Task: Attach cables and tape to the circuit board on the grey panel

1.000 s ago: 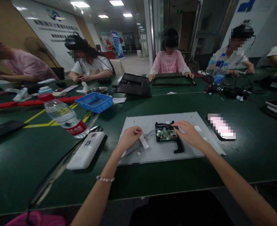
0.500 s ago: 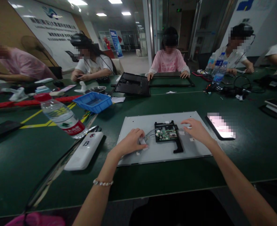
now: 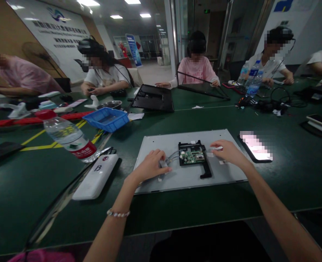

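A flat grey metal panel (image 3: 158, 143) lies on the green table, with a black bracket (image 3: 206, 170) and a green circuit board (image 3: 191, 157) at its middle. Thin grey cables (image 3: 173, 156) run leftward from the board. My left hand (image 3: 149, 166) rests on the panel's left part, thumb and fingers closed around a small whitish piece (image 3: 163, 165) at the cables' end; its exact kind is unclear. Right of the board, my right hand (image 3: 229, 153) pinches a small white stick-like piece (image 3: 217, 148), its tip toward the bracket.
A lit phone (image 3: 255, 147) lies right of the panel. On the left are a white power bank (image 3: 97, 178) marked 13, a tilted water bottle (image 3: 68, 136) and a blue tray (image 3: 106, 119). Across the table, several people sit near a black monitor cover (image 3: 153, 98) and a black frame (image 3: 204, 90).
My right fingers have closed together around the white piece and moved slightly. My left hand stays nearly in place. Across the table, a person has lifted one side of the black frame.
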`<state>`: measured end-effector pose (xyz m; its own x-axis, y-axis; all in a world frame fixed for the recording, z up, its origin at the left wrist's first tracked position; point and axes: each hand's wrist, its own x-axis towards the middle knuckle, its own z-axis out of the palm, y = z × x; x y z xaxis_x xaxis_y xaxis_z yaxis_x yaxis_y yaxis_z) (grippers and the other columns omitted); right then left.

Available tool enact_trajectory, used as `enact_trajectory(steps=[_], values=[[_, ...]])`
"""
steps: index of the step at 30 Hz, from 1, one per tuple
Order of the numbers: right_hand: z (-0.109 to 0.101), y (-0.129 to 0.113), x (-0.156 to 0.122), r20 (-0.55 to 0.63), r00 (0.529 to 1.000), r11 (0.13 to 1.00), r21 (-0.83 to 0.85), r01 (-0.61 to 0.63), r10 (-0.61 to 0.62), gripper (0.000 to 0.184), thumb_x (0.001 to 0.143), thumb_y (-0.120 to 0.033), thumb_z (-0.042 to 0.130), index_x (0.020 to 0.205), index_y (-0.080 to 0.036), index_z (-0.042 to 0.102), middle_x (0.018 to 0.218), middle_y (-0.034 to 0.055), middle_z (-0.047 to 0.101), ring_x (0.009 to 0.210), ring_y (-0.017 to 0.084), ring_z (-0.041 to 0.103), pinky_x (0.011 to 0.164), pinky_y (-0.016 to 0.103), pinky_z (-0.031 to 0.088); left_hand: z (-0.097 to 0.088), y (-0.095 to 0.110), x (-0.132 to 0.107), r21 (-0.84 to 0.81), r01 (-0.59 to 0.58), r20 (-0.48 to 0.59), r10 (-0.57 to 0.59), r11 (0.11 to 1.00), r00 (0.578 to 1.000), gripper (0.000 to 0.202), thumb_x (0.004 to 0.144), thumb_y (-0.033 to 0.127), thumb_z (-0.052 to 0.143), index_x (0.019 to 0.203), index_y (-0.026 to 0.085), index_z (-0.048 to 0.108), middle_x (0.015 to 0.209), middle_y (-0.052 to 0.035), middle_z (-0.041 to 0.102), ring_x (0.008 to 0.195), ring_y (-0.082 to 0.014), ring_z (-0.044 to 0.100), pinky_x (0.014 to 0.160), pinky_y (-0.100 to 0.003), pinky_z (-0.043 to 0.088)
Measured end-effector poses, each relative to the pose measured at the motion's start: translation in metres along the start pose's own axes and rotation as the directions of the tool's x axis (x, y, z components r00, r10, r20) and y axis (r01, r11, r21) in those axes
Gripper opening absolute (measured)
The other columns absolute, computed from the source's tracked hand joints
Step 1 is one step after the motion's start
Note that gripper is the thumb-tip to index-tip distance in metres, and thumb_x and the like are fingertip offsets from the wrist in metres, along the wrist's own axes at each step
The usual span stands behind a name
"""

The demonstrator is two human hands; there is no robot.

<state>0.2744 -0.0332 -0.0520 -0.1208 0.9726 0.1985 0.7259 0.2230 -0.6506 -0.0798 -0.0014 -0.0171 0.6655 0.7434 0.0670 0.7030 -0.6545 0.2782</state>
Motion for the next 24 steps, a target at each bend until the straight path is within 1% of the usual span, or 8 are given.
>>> enact_trajectory(steps=[4, 6, 9, 11, 15, 19, 21, 24], values=[[-0.003, 0.001, -0.002, 0.053, 0.999, 1.000, -0.019, -0.002, 0.003, 0.029, 0.074, -0.031, 0.061, 0.100, -0.021, 0.067, 0.102, 0.0084, 0.064, 0.091, 0.023, 0.061, 0.079, 0.035, 0.049, -0.003, 0.001, 0.002, -0.071, 0.011, -0.034, -0.013, 0.997, 0.999, 0.030, 0.083, 0.048, 0.050, 0.088, 0.019, 0.055, 0.087, -0.0046, 0.054, 0.085, -0.0207, 0.050, 0.077, -0.033, 0.040], [-0.002, 0.000, -0.003, 0.091, 0.996, 0.999, -0.037, 0.002, 0.001, 0.029, 0.072, -0.032, 0.062, 0.099, -0.021, 0.068, 0.100, 0.0084, 0.064, 0.087, 0.022, 0.061, 0.076, 0.034, 0.050, -0.003, 0.001, 0.003, -0.097, 0.035, -0.084, -0.043, 0.995, 0.996, 0.026, 0.086, 0.044, 0.046, 0.088, 0.019, 0.054, 0.087, -0.0043, 0.054, 0.085, -0.0203, 0.051, 0.078, -0.033, 0.041], [0.001, -0.001, -0.002, 0.117, 0.993, 0.998, -0.058, 0.003, 0.003, 0.024, 0.072, -0.030, 0.062, 0.092, -0.020, 0.069, 0.096, 0.0089, 0.064, 0.084, 0.022, 0.061, 0.075, 0.034, 0.050, -0.002, -0.003, 0.004, -0.115, 0.072, -0.194, -0.093, 0.991, 0.976, 0.023, 0.086, 0.039, 0.047, 0.097, 0.020, 0.053, 0.096, -0.0048, 0.053, 0.090, -0.0202, 0.052, 0.081, -0.033, 0.042], [0.005, -0.002, -0.001, 0.110, 0.994, 0.999, -0.039, -0.018, 0.022, 0.019, 0.071, -0.026, 0.062, 0.088, -0.020, 0.068, 0.094, 0.0086, 0.065, 0.082, 0.021, 0.061, 0.074, 0.034, 0.050, -0.001, -0.008, 0.003, -0.104, 0.095, -0.236, -0.117, 0.990, 0.965, 0.026, 0.085, 0.038, 0.048, 0.104, 0.021, 0.052, 0.100, -0.0053, 0.053, 0.094, -0.0205, 0.052, 0.084, -0.034, 0.042], [0.009, -0.004, 0.000, 0.107, 0.992, 0.996, 0.046, -0.073, 0.067, 0.012, 0.072, -0.020, 0.058, 0.082, -0.020, 0.064, 0.080, 0.0041, 0.067, 0.074, 0.018, 0.062, 0.069, 0.031, 0.050, 0.000, -0.018, 0.001, -0.078, 0.089, -0.176, -0.102, 0.993, 0.979, 0.026, 0.084, 0.035, 0.049, 0.106, 0.020, 0.054, 0.095, -0.0048, 0.055, 0.089, -0.0203, 0.054, 0.082, -0.034, 0.042], [-0.002, 0.003, 0.001, 0.054, 0.991, 0.992, 0.019, -0.125, 0.124, 0.009, 0.073, -0.024, 0.059, 0.079, -0.020, 0.064, 0.078, 0.0036, 0.068, 0.074, 0.018, 0.063, 0.067, 0.030, 0.048, 0.001, -0.023, 0.003, -0.144, 0.054, -0.114, -0.070, 0.988, 0.991, 0.019, 0.084, 0.026, 0.045, 0.096, 0.020, 0.058, 0.085, -0.0027, 0.058, 0.076, -0.0168, 0.055, 0.072, -0.030, 0.043], [-0.012, 0.012, 0.000, 0.024, 0.984, 0.984, -0.025, -0.176, 0.177, 0.011, 0.074, -0.025, 0.058, 0.082, -0.021, 0.065, 0.080, 0.0043, 0.068, 0.075, 0.019, 0.063, 0.068, 0.030, 0.047, 0.002, -0.027, 0.005, -0.169, 0.064, -0.137, -0.088, 0.983, 0.987, 0.018, 0.083, 0.026, 0.044, 0.091, 0.020, 0.059, 0.084, -0.0027, 0.059, 0.075, -0.0163, 0.055, 0.072, -0.029, 0.043], [-0.024, 0.026, -0.003, -0.007, 0.966, 0.960, -0.115, -0.257, 0.258, 0.017, 0.075, -0.026, 0.058, 0.087, -0.020, 0.067, 0.084, 0.0062, 0.068, 0.077, 0.020, 0.063, 0.069, 0.031, 0.047, 0.002, -0.040, 0.007, -0.186, 0.118, -0.229, -0.159, 0.976, 0.960, 0.019, 0.084, 0.028, 0.044, 0.089, 0.020, 0.060, 0.087, -0.0032, 0.061, 0.080, -0.0172, 0.057, 0.075, -0.030, 0.044]])
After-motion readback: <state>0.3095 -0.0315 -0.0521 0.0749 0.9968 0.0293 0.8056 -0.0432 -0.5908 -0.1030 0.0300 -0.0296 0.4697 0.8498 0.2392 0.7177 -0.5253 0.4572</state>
